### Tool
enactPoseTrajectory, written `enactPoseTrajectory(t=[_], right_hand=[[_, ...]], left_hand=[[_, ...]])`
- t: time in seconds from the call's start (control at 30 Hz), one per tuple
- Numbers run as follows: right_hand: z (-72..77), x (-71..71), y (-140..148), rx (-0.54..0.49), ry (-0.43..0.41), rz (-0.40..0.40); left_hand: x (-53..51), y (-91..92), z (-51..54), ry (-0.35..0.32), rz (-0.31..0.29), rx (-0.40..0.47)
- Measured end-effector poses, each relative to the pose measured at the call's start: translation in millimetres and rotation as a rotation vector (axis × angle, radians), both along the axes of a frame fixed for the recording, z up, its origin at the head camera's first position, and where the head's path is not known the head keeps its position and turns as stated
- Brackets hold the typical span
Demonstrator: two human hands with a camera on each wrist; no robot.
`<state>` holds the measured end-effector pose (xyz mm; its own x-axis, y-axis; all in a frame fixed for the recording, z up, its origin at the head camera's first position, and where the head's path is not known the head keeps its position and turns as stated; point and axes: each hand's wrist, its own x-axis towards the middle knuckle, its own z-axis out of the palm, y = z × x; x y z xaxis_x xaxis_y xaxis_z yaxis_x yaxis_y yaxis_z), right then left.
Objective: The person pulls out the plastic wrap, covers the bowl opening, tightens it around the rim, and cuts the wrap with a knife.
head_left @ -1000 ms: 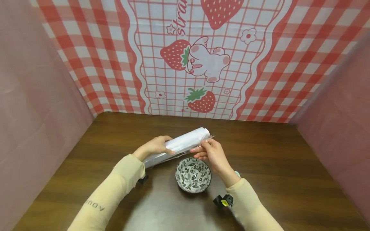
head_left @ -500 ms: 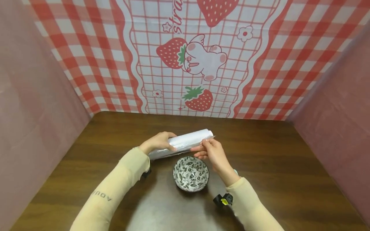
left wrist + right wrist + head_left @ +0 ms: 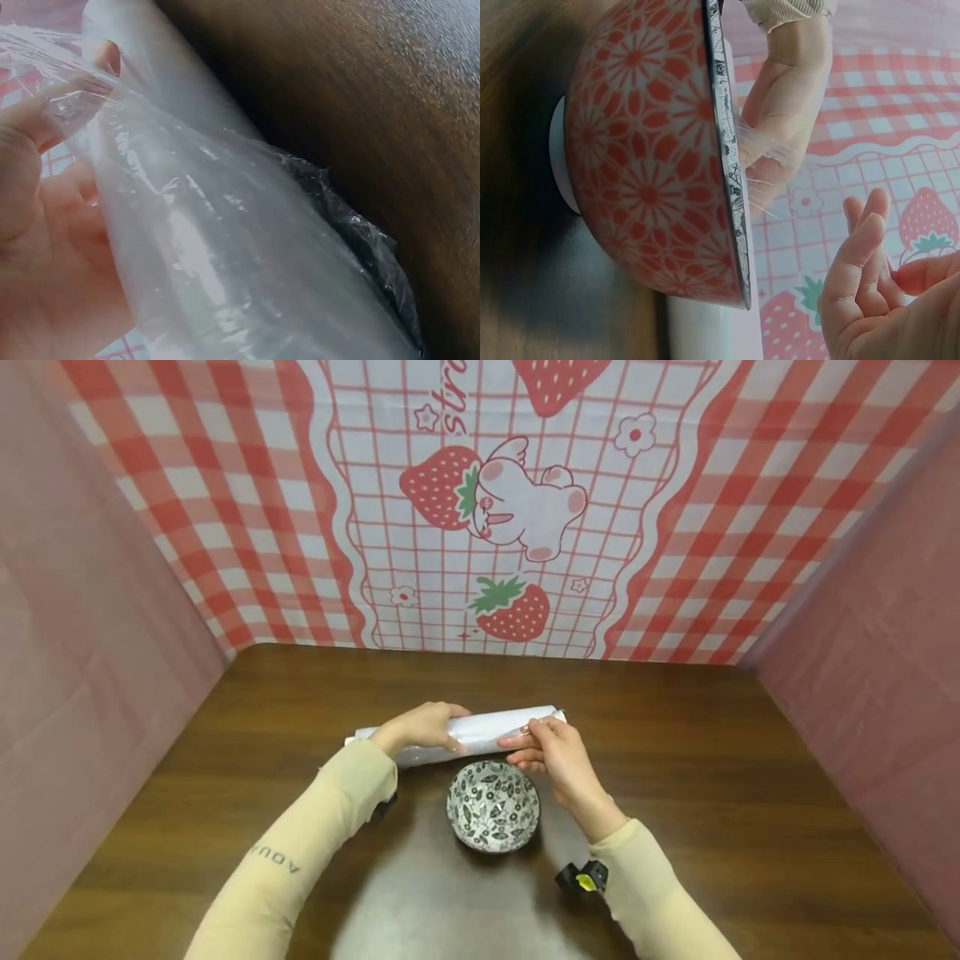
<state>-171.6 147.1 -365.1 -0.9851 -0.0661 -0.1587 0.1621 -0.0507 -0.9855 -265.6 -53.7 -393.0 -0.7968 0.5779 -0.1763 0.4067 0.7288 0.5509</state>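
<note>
Film roll [image 3: 487,729]: lies lengthwise from left to right, just beyond the patterned bowl [image 3: 493,810]; whether it touches the tabletop [image 3: 712,760] cannot be told.
Left hand [image 3: 423,727]: fingers spread around the roll, thumb on the near side, holding it just left of its middle.
Right hand [image 3: 561,760]: fingers narrowed to a pinch near the roll's right end, apparently on loose film [image 3: 367,240].
Film handling: clear, wrinkled, ragged-edged; probably soft, clingy and easily torn, best pinched along its free edge.
Roll handling: probably light and fairly firm; its glossy surface may slip or turn, so a hold around the body suits.
Bowl: upright, likely hard and breakable, best taken by the rim.
</note>
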Motion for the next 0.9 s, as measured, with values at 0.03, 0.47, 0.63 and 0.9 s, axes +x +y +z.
enactPoseTrajectory(t=[0.03,0.47,0.63,0.9], right_hand=[[0.3,-0.1,-0.1,-0.004,0.000,0.000],[3.6,-2.3,-3.9,-0.068,-0.005,-0.032],[5.4,-4.0,-2.4,-0.077,-0.016,-0.032],[9.1,-4.9,-4.2,-0.149,-0.033,-0.020]], left_hand=[[0.2,-0.1,0.8,0.001,-0.004,-0.005],[33.1,-26.3,13.8,0.233,0.133,0.138],[51.7,-39.8,11.7,0.326,0.080,0.122],[69.0,-33.0,-2.8,0.584,0.118,-0.017]])
